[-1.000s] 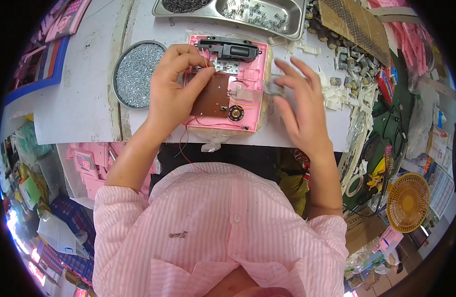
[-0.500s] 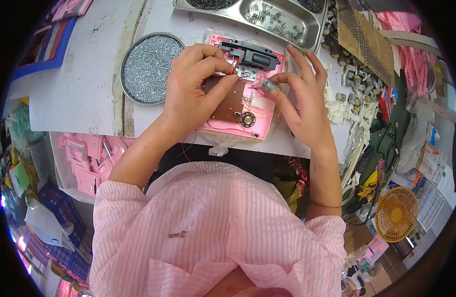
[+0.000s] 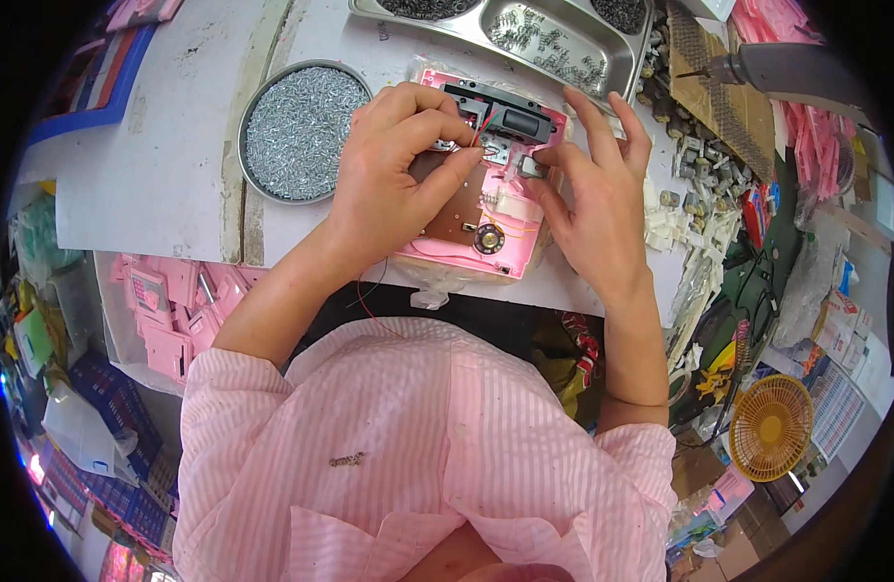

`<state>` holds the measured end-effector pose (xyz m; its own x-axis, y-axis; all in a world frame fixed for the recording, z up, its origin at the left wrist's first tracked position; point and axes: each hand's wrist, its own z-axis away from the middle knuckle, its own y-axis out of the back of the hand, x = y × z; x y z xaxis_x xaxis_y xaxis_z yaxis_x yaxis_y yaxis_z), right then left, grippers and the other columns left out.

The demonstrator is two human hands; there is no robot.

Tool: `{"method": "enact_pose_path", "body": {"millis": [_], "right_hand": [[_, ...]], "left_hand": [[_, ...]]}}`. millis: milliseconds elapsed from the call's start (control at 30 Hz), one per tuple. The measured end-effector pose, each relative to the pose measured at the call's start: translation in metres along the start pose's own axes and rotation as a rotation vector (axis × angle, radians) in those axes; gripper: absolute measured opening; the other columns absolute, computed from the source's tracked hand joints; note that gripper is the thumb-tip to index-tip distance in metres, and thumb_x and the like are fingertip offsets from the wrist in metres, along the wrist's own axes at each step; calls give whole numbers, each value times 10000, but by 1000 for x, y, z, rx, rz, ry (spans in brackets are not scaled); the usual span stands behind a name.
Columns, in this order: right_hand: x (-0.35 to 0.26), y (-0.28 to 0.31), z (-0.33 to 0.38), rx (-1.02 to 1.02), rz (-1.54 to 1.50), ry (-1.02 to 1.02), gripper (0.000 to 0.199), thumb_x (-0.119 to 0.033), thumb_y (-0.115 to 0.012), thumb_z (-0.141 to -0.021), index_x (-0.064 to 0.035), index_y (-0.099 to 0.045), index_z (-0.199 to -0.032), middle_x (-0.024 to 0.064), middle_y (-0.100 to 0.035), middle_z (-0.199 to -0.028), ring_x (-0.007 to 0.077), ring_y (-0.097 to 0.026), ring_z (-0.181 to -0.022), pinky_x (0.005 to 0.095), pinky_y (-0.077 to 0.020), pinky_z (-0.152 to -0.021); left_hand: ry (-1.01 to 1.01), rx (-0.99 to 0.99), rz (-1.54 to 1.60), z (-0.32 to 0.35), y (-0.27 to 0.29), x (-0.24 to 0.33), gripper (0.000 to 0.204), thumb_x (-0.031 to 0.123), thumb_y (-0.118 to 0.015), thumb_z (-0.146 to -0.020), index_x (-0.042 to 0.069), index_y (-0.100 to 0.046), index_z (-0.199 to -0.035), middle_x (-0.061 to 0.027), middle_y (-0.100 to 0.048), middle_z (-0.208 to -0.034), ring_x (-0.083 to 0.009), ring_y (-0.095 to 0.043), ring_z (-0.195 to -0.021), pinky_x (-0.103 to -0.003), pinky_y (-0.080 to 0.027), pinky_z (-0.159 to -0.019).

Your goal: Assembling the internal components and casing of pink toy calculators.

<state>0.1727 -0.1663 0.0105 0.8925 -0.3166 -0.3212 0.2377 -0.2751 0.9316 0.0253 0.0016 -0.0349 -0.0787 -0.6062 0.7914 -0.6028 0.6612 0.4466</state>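
A pink plastic casing (image 3: 520,258) lies on the table in front of me, a black mechanism (image 3: 518,122) along its far edge. Inside it sit a brown board (image 3: 456,215) and a round black part with a metallic centre (image 3: 488,239). My left hand (image 3: 393,165) is closed in a pinch on thin red and dark wires (image 3: 484,126) near the mechanism. At the casing's right side, my right hand (image 3: 602,194) has thumb and index finger on a small silver motor (image 3: 532,168), its other fingers raised and spread. My fingertips partly hide the wire ends.
A round tray of screws (image 3: 301,136) stands left of the casing. Beyond it is a metal tray (image 3: 476,27) with springs. White plastic parts (image 3: 670,225) and small motors are heaped at right. A grey power screwdriver (image 3: 796,76) reaches in at upper right. Pink casings (image 3: 170,310) fill a lower-left box.
The motor has gone from tilted in my right fingers to lower against the casing. Both hands and casing have shifted slightly right. The power screwdriver at upper right now shows its tip.
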Motion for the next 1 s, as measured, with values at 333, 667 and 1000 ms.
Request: {"method": "enact_pose_path", "body": {"millis": [333, 667, 1000], "right_hand": [[-3, 1, 1, 133, -95, 35, 165, -175, -786, -736, -95, -734, -871, 153, -543, -1404, 444, -343, -1353, 516, -334, -1083], [-15, -37, -9, 207, -160, 35, 91, -113, -740, -707, -77, -697, -778, 157, -589, -1336, 458, -362, -1321, 523, -364, -1056], [-13, -37, -6, 304, -151, 87, 122, -142, -734, -700, -89, -695, -803, 136, -605, -1310, 438, -377, -1319, 519, -373, -1046]], "left_hand": [[40, -25, 90, -15, 1, 3, 129, 98, -778, -777, 32, -697, -852, -70, -636, -921, -238, -616, -861, -343, -483, -713], [-71, -129, 22, -19, 10, -2, 152, 57, -782, -775, 15, -647, -830, -73, -617, -905, -214, -595, -827, -312, -459, -726], [-159, -94, -201, 4, 20, 1, 184, 158, -791, -760, 78, -643, -837, -50, -634, -959, -248, -614, -915, -379, -390, -846]]}}
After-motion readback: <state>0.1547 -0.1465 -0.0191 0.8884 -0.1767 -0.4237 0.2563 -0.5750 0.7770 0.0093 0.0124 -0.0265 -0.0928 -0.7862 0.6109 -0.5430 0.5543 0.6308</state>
